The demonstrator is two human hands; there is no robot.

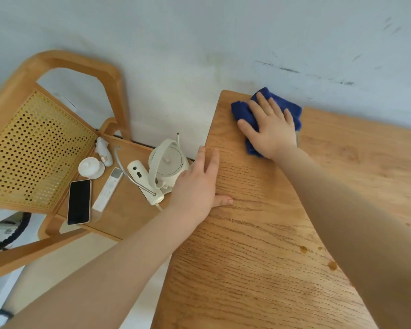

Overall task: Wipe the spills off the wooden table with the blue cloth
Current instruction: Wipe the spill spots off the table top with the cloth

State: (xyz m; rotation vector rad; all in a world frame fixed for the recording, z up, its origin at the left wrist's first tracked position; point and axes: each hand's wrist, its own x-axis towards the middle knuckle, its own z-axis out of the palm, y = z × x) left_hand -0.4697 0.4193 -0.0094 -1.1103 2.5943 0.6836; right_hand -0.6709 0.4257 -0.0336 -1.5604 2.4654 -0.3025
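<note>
The blue cloth [243,112] lies bunched at the far left corner of the wooden table [252,245], close to the wall. My right hand [269,128] presses flat on it with fingers spread. My left hand [197,188] rests flat on the table's left edge, fingers straight, thumb on the tabletop. Small brown spill drops [303,249] dot the wood beside my right forearm, with another drop [332,265] nearer to me.
Left of the table stands a wooden chair [33,143] with a cane back. On its seat lie a phone [79,202], a white remote [107,189], a small white lidded pot [91,167] and a white fan-like device [167,166]. The wall runs just behind the table.
</note>
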